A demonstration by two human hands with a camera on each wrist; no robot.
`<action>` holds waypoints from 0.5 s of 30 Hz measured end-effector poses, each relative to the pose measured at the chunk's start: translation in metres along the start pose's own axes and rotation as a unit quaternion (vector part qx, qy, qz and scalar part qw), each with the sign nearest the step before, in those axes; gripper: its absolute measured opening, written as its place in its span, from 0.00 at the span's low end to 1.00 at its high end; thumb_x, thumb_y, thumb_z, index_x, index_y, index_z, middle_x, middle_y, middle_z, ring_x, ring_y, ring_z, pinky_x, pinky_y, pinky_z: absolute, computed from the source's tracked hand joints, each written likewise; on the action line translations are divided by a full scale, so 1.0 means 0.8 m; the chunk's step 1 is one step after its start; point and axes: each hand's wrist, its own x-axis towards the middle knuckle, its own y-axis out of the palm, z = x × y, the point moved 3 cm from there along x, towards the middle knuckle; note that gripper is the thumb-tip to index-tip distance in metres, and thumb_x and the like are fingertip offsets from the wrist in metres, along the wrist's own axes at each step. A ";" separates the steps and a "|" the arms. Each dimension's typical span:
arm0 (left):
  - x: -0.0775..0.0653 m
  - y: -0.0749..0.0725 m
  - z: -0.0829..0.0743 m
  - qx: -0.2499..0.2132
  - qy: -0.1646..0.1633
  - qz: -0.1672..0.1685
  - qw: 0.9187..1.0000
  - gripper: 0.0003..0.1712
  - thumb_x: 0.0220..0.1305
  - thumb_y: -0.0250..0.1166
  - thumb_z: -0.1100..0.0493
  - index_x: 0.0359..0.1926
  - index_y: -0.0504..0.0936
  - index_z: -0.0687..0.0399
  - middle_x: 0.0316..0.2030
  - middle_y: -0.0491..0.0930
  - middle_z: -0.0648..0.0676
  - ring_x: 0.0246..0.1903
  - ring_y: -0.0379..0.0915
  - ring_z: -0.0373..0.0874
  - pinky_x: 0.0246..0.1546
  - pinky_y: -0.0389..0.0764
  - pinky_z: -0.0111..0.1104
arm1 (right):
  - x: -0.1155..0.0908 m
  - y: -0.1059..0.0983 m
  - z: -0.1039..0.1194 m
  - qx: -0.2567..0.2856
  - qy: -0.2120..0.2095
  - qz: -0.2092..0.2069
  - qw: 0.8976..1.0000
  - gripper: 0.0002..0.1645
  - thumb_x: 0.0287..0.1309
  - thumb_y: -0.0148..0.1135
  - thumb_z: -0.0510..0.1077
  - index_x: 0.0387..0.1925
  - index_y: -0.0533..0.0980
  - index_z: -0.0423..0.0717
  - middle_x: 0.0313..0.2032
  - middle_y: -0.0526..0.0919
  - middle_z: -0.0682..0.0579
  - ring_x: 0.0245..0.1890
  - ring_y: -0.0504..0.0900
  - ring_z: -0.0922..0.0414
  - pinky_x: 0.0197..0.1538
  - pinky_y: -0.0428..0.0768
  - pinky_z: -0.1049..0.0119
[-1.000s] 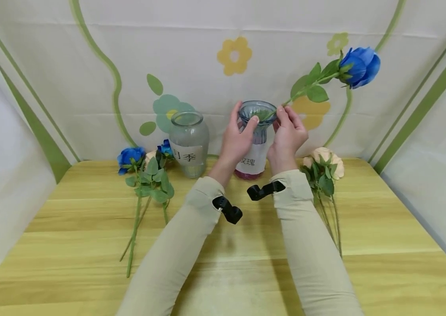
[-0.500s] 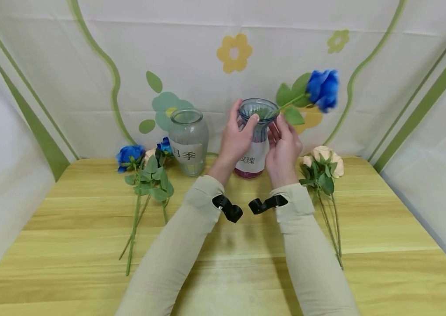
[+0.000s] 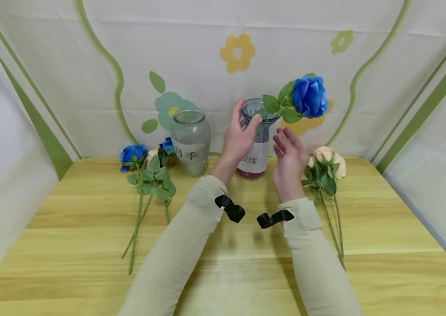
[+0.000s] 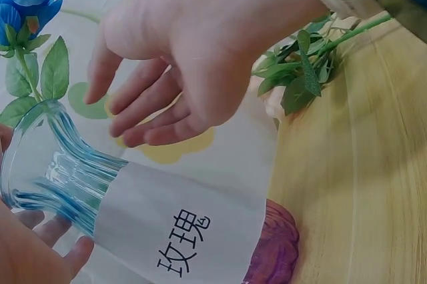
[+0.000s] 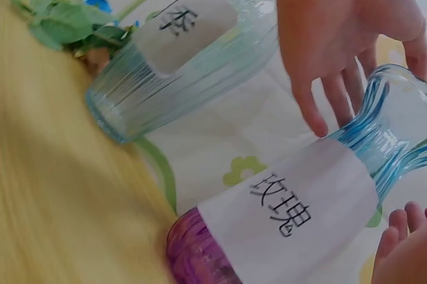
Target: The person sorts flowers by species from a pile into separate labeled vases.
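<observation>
In the head view a blue-and-purple glass vase point(image 3: 260, 127) with a white label stands upright on the wooden table. My left hand point(image 3: 239, 136) grips its flared neck, thumb over the near side of the rim. A blue rose point(image 3: 310, 97) leans out of the mouth toward the right, its stem inside the vase. Just right of the neck, my right hand point(image 3: 289, 162) has loosely extended fingers and holds nothing; the left wrist view shows this hand point(image 4: 180, 57) apart from both glass and flower.
Left of the gripped vase stands a clear glass vase point(image 3: 191, 131) with its own label. Blue roses point(image 3: 133, 157) and a pale flower lie at the table's left. Cream flowers point(image 3: 329, 161) lie at the right. A printed cloth point(image 3: 191, 52) hangs behind.
My right hand has let go of the rose's stem and drawn down and away from the rim. The rose has dropped and swung left, settling lower. My left hand keeps its grip.
</observation>
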 end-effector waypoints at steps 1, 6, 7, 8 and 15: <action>0.000 0.000 0.000 0.000 0.000 0.000 1.000 0.39 0.79 0.60 0.42 0.83 0.54 0.24 0.84 0.56 0.49 0.81 0.59 0.53 0.77 0.68 0.53 | 0.000 -0.001 -0.001 -0.006 0.000 -0.003 1.000 0.24 0.69 0.68 0.36 0.65 0.80 0.40 0.57 0.89 0.46 0.56 0.85 0.49 0.61 0.79 0.62; 0.001 -0.001 0.002 -0.001 0.001 -0.002 1.000 0.39 0.79 0.59 0.42 0.83 0.54 0.25 0.84 0.57 0.49 0.81 0.60 0.53 0.77 0.68 0.53 | -0.003 -0.010 -0.006 -0.056 0.009 0.004 0.998 0.29 0.68 0.67 0.33 0.69 0.77 0.38 0.64 0.85 0.44 0.66 0.82 0.51 0.68 0.78 0.64; 0.001 -0.001 0.002 -0.001 0.002 -0.001 1.000 0.39 0.79 0.59 0.42 0.83 0.54 0.25 0.84 0.57 0.50 0.81 0.60 0.53 0.77 0.68 0.53 | -0.004 -0.012 -0.007 -0.071 0.011 0.011 0.997 0.30 0.69 0.66 0.33 0.71 0.75 0.38 0.66 0.83 0.43 0.69 0.80 0.51 0.70 0.77 0.64; 0.002 -0.001 0.002 -0.001 0.002 0.000 1.000 0.39 0.79 0.59 0.42 0.83 0.54 0.25 0.84 0.57 0.50 0.81 0.60 0.53 0.78 0.68 0.53 | -0.005 -0.014 -0.008 -0.087 0.010 0.019 0.996 0.31 0.70 0.65 0.33 0.72 0.74 0.38 0.69 0.81 0.42 0.71 0.78 0.51 0.72 0.77 0.63; 0.001 0.000 0.001 0.003 -0.005 0.001 1.000 0.39 0.79 0.59 0.42 0.83 0.53 0.23 0.84 0.55 0.48 0.81 0.60 0.53 0.77 0.68 0.55 | -0.007 -0.028 -0.015 -0.174 0.011 0.073 0.982 0.34 0.71 0.64 0.34 0.76 0.70 0.41 0.75 0.74 0.41 0.77 0.72 0.49 0.74 0.76 0.63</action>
